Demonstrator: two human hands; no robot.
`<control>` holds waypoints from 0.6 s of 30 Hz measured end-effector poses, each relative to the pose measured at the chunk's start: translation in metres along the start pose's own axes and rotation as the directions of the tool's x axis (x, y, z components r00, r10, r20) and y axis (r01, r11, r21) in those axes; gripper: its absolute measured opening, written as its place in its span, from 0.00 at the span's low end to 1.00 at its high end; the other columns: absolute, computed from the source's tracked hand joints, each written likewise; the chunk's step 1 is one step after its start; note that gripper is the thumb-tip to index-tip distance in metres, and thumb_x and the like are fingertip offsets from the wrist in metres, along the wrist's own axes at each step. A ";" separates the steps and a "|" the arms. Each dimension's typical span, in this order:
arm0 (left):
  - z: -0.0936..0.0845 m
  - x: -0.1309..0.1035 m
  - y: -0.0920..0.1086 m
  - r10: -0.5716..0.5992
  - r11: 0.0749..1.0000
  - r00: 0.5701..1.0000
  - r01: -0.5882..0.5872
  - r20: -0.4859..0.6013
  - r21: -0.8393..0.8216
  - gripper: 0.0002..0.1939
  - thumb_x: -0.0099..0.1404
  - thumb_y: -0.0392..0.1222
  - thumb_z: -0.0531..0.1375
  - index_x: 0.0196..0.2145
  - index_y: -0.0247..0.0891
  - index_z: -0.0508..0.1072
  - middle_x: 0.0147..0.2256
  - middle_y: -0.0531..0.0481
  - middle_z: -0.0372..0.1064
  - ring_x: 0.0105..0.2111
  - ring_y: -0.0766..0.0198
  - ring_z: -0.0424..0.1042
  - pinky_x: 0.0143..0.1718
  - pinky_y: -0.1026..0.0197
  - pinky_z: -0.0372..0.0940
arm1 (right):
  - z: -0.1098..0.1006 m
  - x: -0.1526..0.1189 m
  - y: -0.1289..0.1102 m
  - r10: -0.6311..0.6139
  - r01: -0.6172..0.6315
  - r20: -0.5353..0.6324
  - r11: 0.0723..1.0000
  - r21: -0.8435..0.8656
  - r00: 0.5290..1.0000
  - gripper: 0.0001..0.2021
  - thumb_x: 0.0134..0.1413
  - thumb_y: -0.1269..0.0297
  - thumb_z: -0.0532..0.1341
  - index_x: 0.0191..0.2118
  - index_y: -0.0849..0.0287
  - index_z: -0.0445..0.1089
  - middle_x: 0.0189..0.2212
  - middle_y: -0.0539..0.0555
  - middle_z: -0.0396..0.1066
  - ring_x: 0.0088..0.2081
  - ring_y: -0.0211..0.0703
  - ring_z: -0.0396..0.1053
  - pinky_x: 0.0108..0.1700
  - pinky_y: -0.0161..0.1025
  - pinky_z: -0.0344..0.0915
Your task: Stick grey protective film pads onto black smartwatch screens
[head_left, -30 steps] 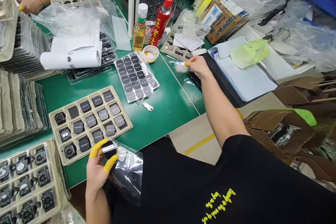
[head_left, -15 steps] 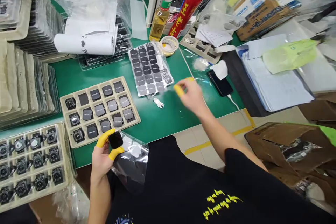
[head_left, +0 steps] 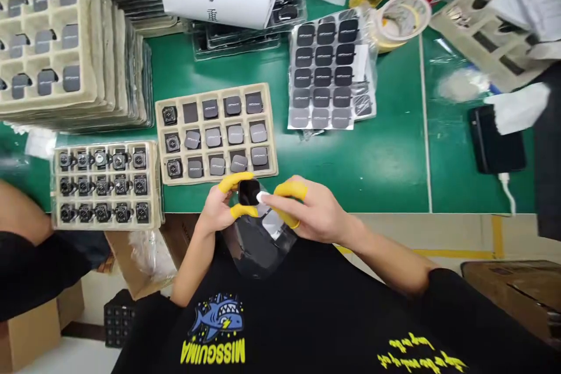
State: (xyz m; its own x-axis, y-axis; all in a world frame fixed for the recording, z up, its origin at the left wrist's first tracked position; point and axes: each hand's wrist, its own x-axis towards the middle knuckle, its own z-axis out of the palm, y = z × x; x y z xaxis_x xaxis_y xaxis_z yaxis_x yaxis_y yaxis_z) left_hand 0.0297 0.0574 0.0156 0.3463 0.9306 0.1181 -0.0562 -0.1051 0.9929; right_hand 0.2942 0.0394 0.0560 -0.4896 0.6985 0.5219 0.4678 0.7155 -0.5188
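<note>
My left hand point(head_left: 217, 208), with yellow finger cots on thumb and forefinger, grips a square black watch body point(head_left: 249, 192) by its edges, dark glossy face up. A clear plastic film or bag point(head_left: 252, 254) hangs below it, against my shirt. My right hand point(head_left: 315, 213), also in yellow finger cots, pinches a small white wipe point(head_left: 262, 196) against the right edge of the watch face. Just beyond my hands lies a beige tray point(head_left: 274, 155) of grey-covered square pieces, with several watch bodies in its left column.
Left of it sits another tray of watch bodies point(head_left: 103, 186), beside tall tray stacks point(head_left: 103, 64). Behind are a sheet of black square stickers point(head_left: 323, 76) and a tape roll point(head_left: 403, 20). A phone point(head_left: 497, 140) with a white cable lies right. Another person's arm point(head_left: 21, 210) shows at left.
My right hand has come from the far right to the watch and now holds the white wipe that lay on the table. My view has shifted, and the left hand still grips the watch.
</note>
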 end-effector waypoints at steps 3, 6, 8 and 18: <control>-0.001 -0.002 0.005 0.006 1.000 0.995 -0.005 0.098 -0.006 0.38 0.61 0.60 0.79 0.64 0.44 0.79 0.49 0.43 0.86 0.45 0.55 0.87 0.49 0.58 0.80 | -0.001 0.023 -0.010 -0.213 0.218 0.096 0.975 -0.040 0.972 0.20 0.74 0.74 0.59 0.66 0.56 0.72 0.36 0.52 0.79 0.37 0.45 0.74 0.36 0.43 0.68; -0.005 -0.007 0.006 -0.007 1.000 0.987 0.007 0.159 0.005 0.36 0.64 0.58 0.77 0.65 0.43 0.78 0.48 0.43 0.87 0.45 0.55 0.87 0.50 0.58 0.80 | 0.001 0.040 -0.007 -0.313 0.326 0.121 0.939 -0.112 0.942 0.13 0.77 0.73 0.59 0.59 0.60 0.76 0.33 0.51 0.78 0.37 0.44 0.73 0.33 0.43 0.64; -0.005 -0.010 0.003 -0.006 1.000 0.989 0.006 0.145 -0.001 0.36 0.65 0.60 0.76 0.65 0.43 0.78 0.50 0.42 0.87 0.48 0.53 0.87 0.52 0.57 0.80 | 0.002 0.047 -0.003 -0.331 0.346 0.112 0.922 -0.173 0.937 0.11 0.78 0.72 0.59 0.57 0.61 0.77 0.34 0.51 0.78 0.38 0.44 0.73 0.33 0.43 0.64; -0.001 -0.014 -0.002 -0.053 0.989 0.998 0.050 -0.017 -0.138 0.40 0.58 0.64 0.79 0.61 0.40 0.80 0.48 0.40 0.86 0.45 0.52 0.87 0.48 0.57 0.81 | -0.018 0.040 -0.004 -0.225 0.234 0.071 0.957 -0.170 0.972 0.18 0.70 0.77 0.62 0.62 0.63 0.75 0.34 0.55 0.77 0.34 0.47 0.69 0.32 0.44 0.64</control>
State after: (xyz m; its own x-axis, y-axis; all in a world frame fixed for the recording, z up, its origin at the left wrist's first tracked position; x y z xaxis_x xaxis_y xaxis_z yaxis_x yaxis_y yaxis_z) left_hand 0.0243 0.0453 0.0122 0.3326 0.9408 0.0649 -0.1676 -0.0088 0.9858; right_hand 0.2861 0.0647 0.0906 -0.6333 0.5172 0.5757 0.4586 0.8500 -0.2591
